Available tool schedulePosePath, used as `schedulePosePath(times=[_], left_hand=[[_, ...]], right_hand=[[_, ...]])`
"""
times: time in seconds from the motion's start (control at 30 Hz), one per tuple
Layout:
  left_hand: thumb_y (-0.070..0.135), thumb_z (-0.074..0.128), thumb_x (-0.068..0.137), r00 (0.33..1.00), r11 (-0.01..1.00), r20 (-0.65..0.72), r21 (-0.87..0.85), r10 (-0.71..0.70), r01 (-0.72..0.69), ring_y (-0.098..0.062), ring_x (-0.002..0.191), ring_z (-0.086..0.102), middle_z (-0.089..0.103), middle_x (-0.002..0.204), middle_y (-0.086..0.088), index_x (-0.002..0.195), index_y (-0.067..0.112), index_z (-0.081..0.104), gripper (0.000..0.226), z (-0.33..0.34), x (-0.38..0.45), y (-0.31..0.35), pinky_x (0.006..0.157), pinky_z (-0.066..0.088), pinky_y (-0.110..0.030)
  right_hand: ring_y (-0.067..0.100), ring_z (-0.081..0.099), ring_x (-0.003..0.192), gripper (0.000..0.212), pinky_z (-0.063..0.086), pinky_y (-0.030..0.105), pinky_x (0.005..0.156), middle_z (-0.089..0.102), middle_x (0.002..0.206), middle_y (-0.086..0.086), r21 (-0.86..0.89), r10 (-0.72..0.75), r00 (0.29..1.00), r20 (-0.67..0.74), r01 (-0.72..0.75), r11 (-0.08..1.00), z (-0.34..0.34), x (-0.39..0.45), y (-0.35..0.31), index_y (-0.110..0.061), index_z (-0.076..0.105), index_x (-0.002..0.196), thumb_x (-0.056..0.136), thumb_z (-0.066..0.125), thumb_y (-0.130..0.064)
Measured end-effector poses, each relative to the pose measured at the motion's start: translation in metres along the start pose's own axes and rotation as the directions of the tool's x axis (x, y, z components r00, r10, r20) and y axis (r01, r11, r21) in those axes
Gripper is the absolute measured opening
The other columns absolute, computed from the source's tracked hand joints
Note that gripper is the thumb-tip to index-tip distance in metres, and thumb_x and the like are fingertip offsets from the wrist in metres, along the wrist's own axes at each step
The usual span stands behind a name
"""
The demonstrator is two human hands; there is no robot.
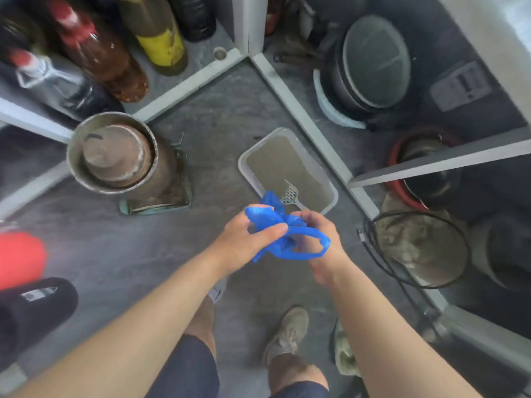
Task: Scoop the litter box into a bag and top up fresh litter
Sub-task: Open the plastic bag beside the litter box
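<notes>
While the litter box [287, 170] sits on the grey floor [115, 254] straight ahead of the feet, nothing looks scooped yet: the litter surface reads flat and brown, and the slotted scoop [290, 194] lies in the near end of the tray with its handle toward the near rim, nobody holding it. Blue plastic bag [283, 228] is held up between both hands, above the near edge of the box, bunched and not opened out; one handle loop hangs round the right wrist side. Left hand [247, 238] is closed, thumb and fingers pinching the crumpled film; right hand [319, 237] is closed on the other side of the bundle. My read: early stage, bag prep only. Left to do: open the bag, scoop, bag the waste, top up. No fresh litter supply identifiable; bottles [94, 50] stand on the shelf to the left, pots [370, 67] to the right, a metal canister [115, 156] on the floor left of the box.
</notes>
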State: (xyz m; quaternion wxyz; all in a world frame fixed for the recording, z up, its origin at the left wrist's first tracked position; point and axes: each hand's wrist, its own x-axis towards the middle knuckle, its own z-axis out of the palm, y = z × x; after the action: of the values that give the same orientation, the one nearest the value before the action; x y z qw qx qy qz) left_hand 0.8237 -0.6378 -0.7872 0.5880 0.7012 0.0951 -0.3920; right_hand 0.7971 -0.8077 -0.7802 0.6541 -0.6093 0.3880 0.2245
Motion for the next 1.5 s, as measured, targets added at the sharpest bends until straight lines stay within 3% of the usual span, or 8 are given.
schedulePosePath(times=[0.13,0.27,0.57,0.77,0.9,1.07,1.23,1.5], left_hand=[[0.03,0.065,0.093,0.982,0.998,-0.189,0.066,0.027,-0.015,0.0,0.083,0.065,0.071,0.09,0.008,0.094,0.02,0.07,0.011,0.024,-0.012,-0.021,0.075,0.047,-0.02],[0.022,0.064,0.096,0.964,0.995,-0.262,0.104,0.038,-0.011,0.001,0.083,0.066,0.072,0.087,0.012,0.092,0.02,0.072,0.009,0.062,-0.031,-0.044,0.069,0.046,-0.011],[0.033,0.081,0.072,0.95,0.992,-0.313,0.118,0.002,0.037,-0.011,0.081,0.068,0.071,0.083,0.011,0.081,0.028,0.071,0.015,0.123,-0.054,-0.106,0.076,0.051,-0.033],[0.034,0.084,0.067,0.967,0.989,-0.253,0.145,0.012,0.026,-0.016,0.089,0.072,0.074,0.091,0.002,0.095,0.02,0.068,0.035,0.108,-0.007,-0.164,0.083,0.058,-0.04],[0.021,0.087,0.067,0.975,0.983,-0.224,0.181,0.009,0.033,0.001,0.073,0.067,0.071,0.082,0.014,0.098,0.029,0.061,0.041,0.083,0.035,-0.199,0.071,0.055,-0.03],[0.016,0.08,0.081,0.957,0.988,-0.289,0.153,0.027,0.018,-0.007,0.072,0.069,0.071,0.089,0.001,0.104,0.019,0.066,0.027,0.049,0.092,-0.225,0.068,0.06,-0.032],[0.015,0.076,0.084,0.929,0.986,-0.361,0.163,0.082,-0.023,-0.024,0.079,0.07,0.071,0.09,-0.012,0.093,0.01,0.068,0.013,0.025,0.137,-0.233,0.057,0.055,-0.026],[0.011,0.081,0.081,0.901,0.981,-0.415,0.189,0.128,-0.053,-0.006,0.068,0.069,0.069,0.066,0.01,0.077,0.02,0.068,0.017,0.022,0.157,-0.253,0.063,0.061,-0.03]], right_hand=[[0.022,0.067,0.073,0.029,0.052,0.034,0.064,0.071,0.086,0.015,0.024,-0.014,1.0,-0.021,0.015,1.0,-0.016,-0.007,0.027,-0.007,0.067,0.1,0.074,0.071,0.004],[0.021,0.067,0.075,0.031,0.052,0.032,0.067,0.069,0.088,0.014,0.056,-0.019,1.0,-0.003,0.019,0.998,-0.052,-0.011,0.06,-0.006,0.065,0.107,0.079,0.067,0.009],[0.039,0.07,0.096,0.029,0.054,0.051,0.092,0.074,0.102,0.021,0.151,-0.008,0.992,0.126,-0.011,0.988,-0.098,-0.022,0.132,0.004,0.066,0.107,0.08,0.062,0.012],[0.029,0.067,0.089,0.019,0.05,0.039,0.083,0.071,0.1,0.023,0.149,-0.028,0.947,0.321,-0.021,0.989,-0.073,0.017,0.175,0.004,0.069,0.1,0.087,0.056,0.002],[0.021,0.064,0.084,0.012,0.049,0.031,0.078,0.07,0.095,0.01,0.04,-0.041,0.912,0.409,0.026,0.999,-0.046,0.063,0.203,-0.005,0.066,0.1,0.09,0.064,0.0],[0.007,0.062,0.077,0.045,0.051,0.012,0.06,0.065,0.098,-0.006,-0.247,-0.009,0.93,0.366,0.106,0.963,-0.028,0.124,0.231,-0.013,0.057,0.12,0.081,0.078,-0.002],[0.009,0.061,0.07,0.049,0.049,0.019,0.047,0.063,0.098,-0.001,-0.331,-0.028,0.936,0.35,0.152,0.931,-0.02,0.187,0.256,-0.015,0.053,0.118,0.079,0.078,0.0],[0.01,0.063,0.081,0.064,0.053,0.022,0.063,0.062,0.107,0.005,-0.208,-0.282,0.804,0.524,0.442,0.872,-0.024,0.241,0.275,-0.01,0.055,0.116,0.058,0.082,-0.012]])
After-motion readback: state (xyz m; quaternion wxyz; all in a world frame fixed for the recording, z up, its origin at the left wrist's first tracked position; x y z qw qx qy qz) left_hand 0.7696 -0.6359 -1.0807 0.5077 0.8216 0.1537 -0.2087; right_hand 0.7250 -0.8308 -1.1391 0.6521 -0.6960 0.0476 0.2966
